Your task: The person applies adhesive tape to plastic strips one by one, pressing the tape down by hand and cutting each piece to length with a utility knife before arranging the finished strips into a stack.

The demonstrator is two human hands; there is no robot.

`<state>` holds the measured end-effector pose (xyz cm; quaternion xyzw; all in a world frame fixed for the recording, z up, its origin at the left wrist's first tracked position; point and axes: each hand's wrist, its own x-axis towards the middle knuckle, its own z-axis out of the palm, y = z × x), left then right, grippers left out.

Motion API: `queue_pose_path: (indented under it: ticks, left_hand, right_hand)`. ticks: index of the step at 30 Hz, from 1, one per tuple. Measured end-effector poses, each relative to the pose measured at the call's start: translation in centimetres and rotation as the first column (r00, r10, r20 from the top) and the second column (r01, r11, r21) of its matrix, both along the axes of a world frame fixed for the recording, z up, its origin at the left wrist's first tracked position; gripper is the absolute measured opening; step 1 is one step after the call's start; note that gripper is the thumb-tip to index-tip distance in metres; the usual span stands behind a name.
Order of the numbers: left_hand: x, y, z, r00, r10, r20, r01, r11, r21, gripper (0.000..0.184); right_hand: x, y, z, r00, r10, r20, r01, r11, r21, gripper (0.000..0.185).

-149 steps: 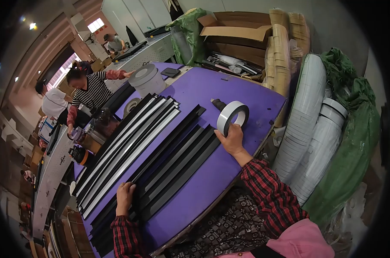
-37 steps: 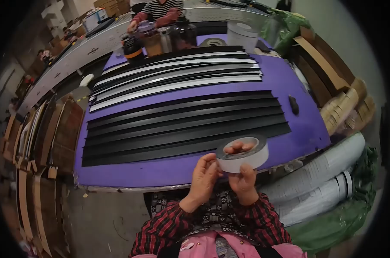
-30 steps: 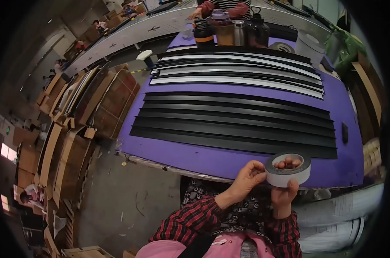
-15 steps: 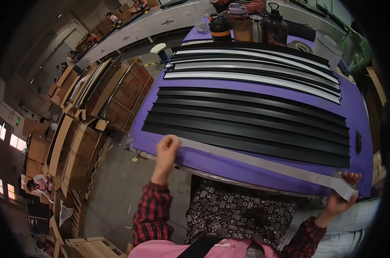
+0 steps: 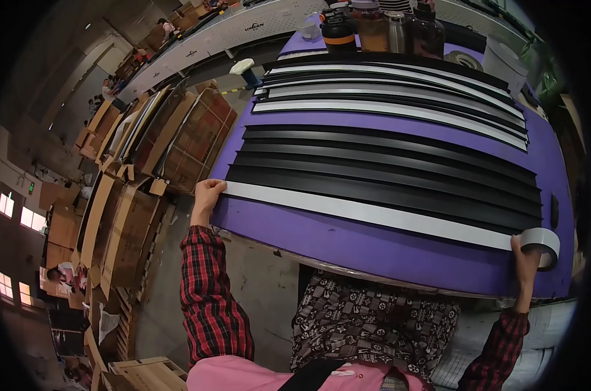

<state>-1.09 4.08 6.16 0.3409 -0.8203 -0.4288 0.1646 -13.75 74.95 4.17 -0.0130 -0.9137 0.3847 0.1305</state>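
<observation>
Along the far edge of the surface [image 5: 399, 267] stand a black bottle [image 5: 338, 39] with an orange band, a jar [image 5: 373, 40] holding something amber-brown, a steel flask [image 5: 397, 34] and a dark bottle [image 5: 429, 36]; what the flask and both bottles contain cannot be told. A clear cup [image 5: 306, 30] sits near the far left corner, a pale bucket [image 5: 506, 65] near the far right one, its inside hidden from view.

The tape roll [image 5: 551, 241] is at the right end of the surface, towards the near right corner, in the right grip [image 5: 525, 257], whose thumb lies by the point where the tape leaves the roll. The left grip [image 5: 209, 194] pinches the free end by the left edge. Between them the white tape [image 5: 373, 214] runs taut along the nearest of the black strips [image 5: 386, 163]; whether it touches that strip cannot be told.
</observation>
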Motion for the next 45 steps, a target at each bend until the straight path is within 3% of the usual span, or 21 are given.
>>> queue_pose_path:
  ticks: [5,9,10,11,13,16,22,25,27,29,32,34,35,36,37,38,40,41,43,44,45]
  left_hand:
    - [0.1,-0.1,0.1,0.998,0.048,0.049,-0.046,0.998,-0.046,0.016]
    - [0.6,-2.3,-1.3,0.992,-0.12,0.027,0.122,0.984,-0.131,0.016]
    - [0.5,-2.9,-2.0,0.993,-0.114,0.003,0.113,0.983,-0.142,0.016]
    - [0.6,-5.8,-3.9,0.987,-0.159,-0.024,0.154,0.977,-0.15,0.016]
    - [0.7,-9.7,-6.2,0.977,-0.207,-0.059,0.191,0.961,-0.2,0.017]
    - [0.7,-8.1,-5.5,0.983,-0.173,-0.059,0.158,0.967,-0.199,0.02]
    - [0.9,-8.6,-5.1,0.972,-0.154,0.176,0.217,0.876,-0.43,0.03]
    - [0.1,-5.6,-3.7,0.982,0.108,0.154,0.024,0.74,-0.673,0.033]
    - [-2.6,0.9,-2.6,0.999,-0.033,-0.035,-0.01,0.575,-0.818,0.029]
    - [-6.6,15.9,-0.2,0.887,-0.399,-0.231,0.191,0.774,-0.604,0.018]
    - [-9.1,34.8,2.5,0.457,-0.886,-0.079,0.655,0.396,-0.644,0.017]
    - [-11.3,42.9,1.5,0.181,-0.98,-0.078,0.612,0.174,-0.771,0.02]
    - [-12.5,46.2,1.0,0.15,-0.987,-0.055,0.607,0.136,-0.783,0.021]
    - [-13.3,48.5,0.4,0.116,-0.993,-0.032,0.601,0.096,-0.794,0.022]
    - [-13.7,49.6,-0.3,0.104,-0.994,-0.038,0.597,0.092,-0.797,0.022]
    - [-14.0,50.7,-1.0,0.153,-0.988,-0.03,0.589,0.115,-0.8,0.023]
    - [-14.0,51.6,-1.5,0.227,-0.974,0.018,0.543,0.111,-0.832,0.028]
    - [-14.1,51.6,-1.6,0.204,-0.979,0.023,0.546,0.094,-0.832,0.028]
    - [-14.0,51.5,-1.3,0.225,-0.97,0.096,0.582,0.055,-0.811,0.031]
    - [-14.0,51.6,-1.3,0.232,-0.966,0.112,0.605,0.053,-0.794,0.032]
    - [-14.0,51.6,-1.4,0.212,-0.971,0.111,0.601,0.04,-0.798,0.032]
  right_hand:
    - [-0.5,-1.1,0.5,0.999,0.036,0.021,-0.039,0.983,0.177,0.037]
    - [-0.1,-1.6,0.0,0.992,-0.067,-0.107,0.102,0.924,0.368,0.05]
    - [0.0,-2.1,0.7,0.996,-0.027,-0.081,0.059,0.905,0.422,0.052]
    - [-0.5,-1.2,-0.5,0.985,-0.164,0.053,0.101,0.799,0.593,0.054]
    - [0.0,-2.3,-0.5,0.987,-0.116,-0.115,0.156,0.871,0.465,0.052]
    - [0.3,-3.3,0.7,0.991,-0.116,-0.07,0.135,0.898,0.419,0.052]
    - [0.2,-3.7,0.6,0.986,-0.119,-0.116,0.16,0.863,0.479,0.047]
    - [0.3,-3.7,0.3,0.987,-0.119,-0.112,0.161,0.819,0.551,0.047]
    - [0.2,-3.7,-0.2,0.984,-0.081,-0.156,0.157,0.805,0.573,0.048]
    - [0.4,-4.0,0.5,0.991,-0.078,-0.107,0.125,0.821,0.558,0.049]
    - [0.5,-4.0,1.3,0.987,-0.138,0.076,0.079,0.848,0.524,0.051]
    - [0.8,-3.6,1.1,0.993,-0.056,-0.107,0.098,0.892,0.44,0.048]
    - [0.7,-3.5,1.3,0.992,-0.062,-0.113,0.106,0.89,0.444,0.048]
    - [0.6,-3.5,1.4,0.985,-0.05,-0.164,0.067,0.993,0.099,0.047]
    - [0.6,-3.3,1.7,0.974,-0.057,-0.218,-0.001,0.967,-0.256,0.05]
    - [0.6,-2.8,2.1,0.982,-0.049,-0.183,-0.067,0.816,-0.575,0.041]
    - [0.5,-2.3,3.4,0.947,-0.223,-0.232,-0.154,0.321,-0.935,0.029]
    - [0.2,-0.6,3.9,0.934,-0.257,-0.248,-0.187,0.239,-0.953,0.02]
    - [-0.7,3.0,4.8,0.904,-0.386,-0.184,-0.077,0.277,-0.958,0.019]
    - [-1.7,4.8,5.0,0.822,-0.5,-0.272,-0.053,0.408,-0.911,0.019]
    - [-2.1,6.9,4.8,0.82,-0.499,-0.281,0.142,0.651,-0.745,0.023]
